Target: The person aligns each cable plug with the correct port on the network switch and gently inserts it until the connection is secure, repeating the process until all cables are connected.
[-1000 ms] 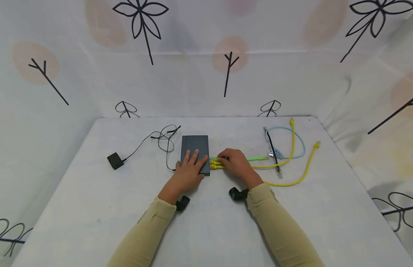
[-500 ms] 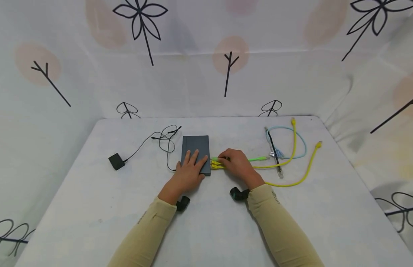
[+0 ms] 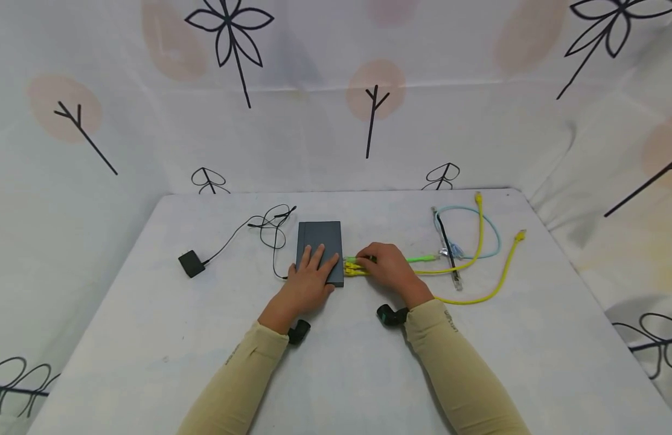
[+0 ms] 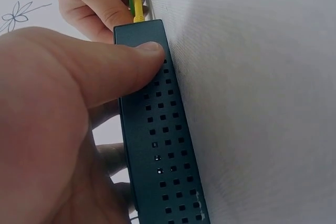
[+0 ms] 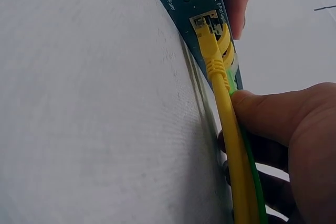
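A dark network switch lies on the table, several yellow Ethernet cables plugged into its port side. My left hand holds it, fingers spread over the top and thumb against the vented side. At the ports, my right hand pinches a green Ethernet cable near its plug, beside the yellow ones. The right thumb presses on this cable. How deep the green plug sits in a port is hidden by the yellow cables. The green cable's other end lies to the right.
Left of the switch lies a black power adapter, its thin cord loosely coiled and running to the switch. To the right are a light blue cable, a short black cable and the loose ends of yellow cables.
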Action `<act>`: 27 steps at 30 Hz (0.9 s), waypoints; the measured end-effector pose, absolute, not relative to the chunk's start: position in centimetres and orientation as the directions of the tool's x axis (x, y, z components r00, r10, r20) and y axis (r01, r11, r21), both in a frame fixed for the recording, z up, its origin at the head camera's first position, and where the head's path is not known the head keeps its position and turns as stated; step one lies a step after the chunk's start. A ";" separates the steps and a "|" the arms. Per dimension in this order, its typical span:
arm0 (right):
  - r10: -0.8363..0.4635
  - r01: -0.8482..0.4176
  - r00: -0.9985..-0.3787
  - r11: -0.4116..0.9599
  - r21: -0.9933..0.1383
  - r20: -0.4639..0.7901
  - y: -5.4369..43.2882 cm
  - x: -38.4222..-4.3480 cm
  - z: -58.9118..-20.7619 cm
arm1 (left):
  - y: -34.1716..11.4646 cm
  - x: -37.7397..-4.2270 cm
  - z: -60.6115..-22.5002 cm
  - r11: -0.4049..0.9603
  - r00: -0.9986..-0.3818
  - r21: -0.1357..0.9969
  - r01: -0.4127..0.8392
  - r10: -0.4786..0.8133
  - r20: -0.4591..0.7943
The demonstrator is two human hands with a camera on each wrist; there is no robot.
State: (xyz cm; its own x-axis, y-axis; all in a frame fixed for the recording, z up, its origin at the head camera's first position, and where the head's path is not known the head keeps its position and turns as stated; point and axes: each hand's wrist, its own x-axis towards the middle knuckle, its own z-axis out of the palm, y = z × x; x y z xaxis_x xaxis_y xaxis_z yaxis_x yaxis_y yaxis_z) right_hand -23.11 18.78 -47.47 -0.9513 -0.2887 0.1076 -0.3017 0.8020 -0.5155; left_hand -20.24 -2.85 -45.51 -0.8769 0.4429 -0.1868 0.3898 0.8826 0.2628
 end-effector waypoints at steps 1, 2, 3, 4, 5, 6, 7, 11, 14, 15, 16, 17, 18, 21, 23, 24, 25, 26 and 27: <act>-0.288 -0.300 -0.952 0.805 -0.512 0.104 18.8 -23.2 -47.5 | -2.9 -20.2 -45.5 0.884 -0.876 0.258 0.390 0.442 -0.191; -0.288 -0.299 -0.952 0.807 -0.510 0.102 18.8 -23.2 -47.6 | -2.9 -20.3 -45.6 0.885 -0.876 0.255 0.390 0.442 -0.193; -0.289 -0.300 -0.952 0.809 -0.506 0.102 18.8 -23.2 -47.6 | -2.9 -20.3 -45.6 0.886 -0.876 0.251 0.390 0.441 -0.196; -0.289 -0.299 -0.952 0.810 -0.505 0.102 18.8 -23.3 -47.6 | -2.9 -20.3 -45.6 0.886 -0.876 0.250 0.391 0.442 -0.196; -0.291 -0.302 -0.951 0.810 -0.503 0.103 18.8 -23.2 -47.6 | -2.9 -20.3 -45.6 0.886 -0.875 0.249 0.391 0.442 -0.196; -0.292 -0.303 -0.951 0.809 -0.503 0.103 18.9 -23.2 -47.6 | -2.9 -20.3 -45.6 0.886 -0.875 0.250 0.391 0.442 -0.197; -0.291 -0.302 -0.951 0.809 -0.505 0.102 18.9 -23.2 -47.5 | -2.9 -20.3 -45.6 0.887 -0.875 0.250 0.389 0.440 -0.202; -0.280 -0.284 -0.956 0.808 -0.517 0.089 18.9 -23.2 -47.2 | -2.9 -20.2 -45.4 0.884 -0.875 0.261 0.388 0.443 -0.198; -0.268 -0.274 -0.959 0.810 -0.518 0.089 19.0 -23.1 -47.0 | -2.9 -20.2 -45.4 0.881 -0.875 0.265 0.391 0.445 -0.189; -0.265 -0.273 -0.960 0.810 -0.518 0.091 19.1 -23.1 -46.9 | -3.0 -20.2 -45.4 0.881 -0.875 0.265 0.391 0.445 -0.189; -0.262 -0.272 -0.960 0.811 -0.518 0.095 19.2 -23.0 -46.9 | -3.0 -20.2 -45.4 0.881 -0.876 0.265 0.391 0.445 -0.188; -0.256 -0.269 -0.962 0.811 -0.519 0.098 19.3 -23.0 -46.8 | -3.0 -20.2 -45.4 0.882 -0.876 0.263 0.390 0.444 -0.189; -0.249 -0.264 -0.963 0.812 -0.521 0.101 19.4 -23.1 -46.8 | -3.0 -20.1 -45.5 0.883 -0.876 0.261 0.389 0.442 -0.190; -0.229 -0.251 -0.967 0.799 -0.547 0.110 19.7 -23.1 -46.5 | -3.0 -20.1 -45.5 0.886 -0.878 0.261 0.384 0.438 -0.193; -0.200 -0.225 -0.974 0.792 -0.567 0.107 19.9 -23.1 -46.4 | -3.0 -20.1 -45.6 0.887 -0.879 0.260 0.382 0.435 -0.194; -0.187 -0.213 -0.977 0.789 -0.576 0.106 20.1 -23.1 -46.3 | -3.0 -20.1 -45.5 0.887 -0.879 0.261 0.381 0.435 -0.194; -0.171 -0.199 -0.980 0.786 -0.586 0.104 20.3 -23.1 -46.3 | -3.0 -20.2 -45.5 0.887 -0.879 0.261 0.381 0.435 -0.194; -0.155 -0.185 -0.983 0.786 -0.591 0.102 20.6 -23.1 -46.3 | -2.9 -20.2 -45.5 0.886 -0.879 0.261 0.383 0.437 -0.192; -0.140 -0.172 -0.985 0.783 -0.598 0.100 20.8 -23.1 -46.3 | -2.9 -20.2 -45.5 0.886 -0.878 0.260 0.384 0.437 -0.193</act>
